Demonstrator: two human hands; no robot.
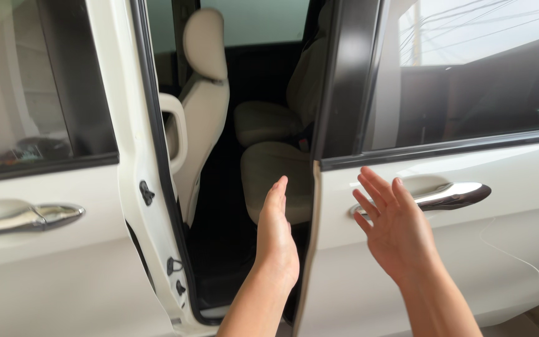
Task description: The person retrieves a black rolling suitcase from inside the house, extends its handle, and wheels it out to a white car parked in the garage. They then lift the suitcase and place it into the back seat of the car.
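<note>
**Sliding door part-open — keep your fingers off the closing edge**

Your left hand [277, 234] is raised edge-on with its fingers pressed together and straight, holding nothing; the tips point up into the gap, just beside the leading edge of the white sliding door [444, 249]. Your right hand [394, 228] is open too, fingers loosely spread, palm facing the panel. The chrome door handle [453, 195] lies just beyond those fingertips, near but not gripped — whether they touch the panel, you cannot tell.

To move the door well, I judge that you should curl the right fingers behind the handle and let that hand carry the load. Keep the left fingers flat against the edge, never wrapped around it, since the pillar latch [147, 192] sits across the opening from them. The beige seats [269, 175] lie past your left fingertips, inside.
</note>
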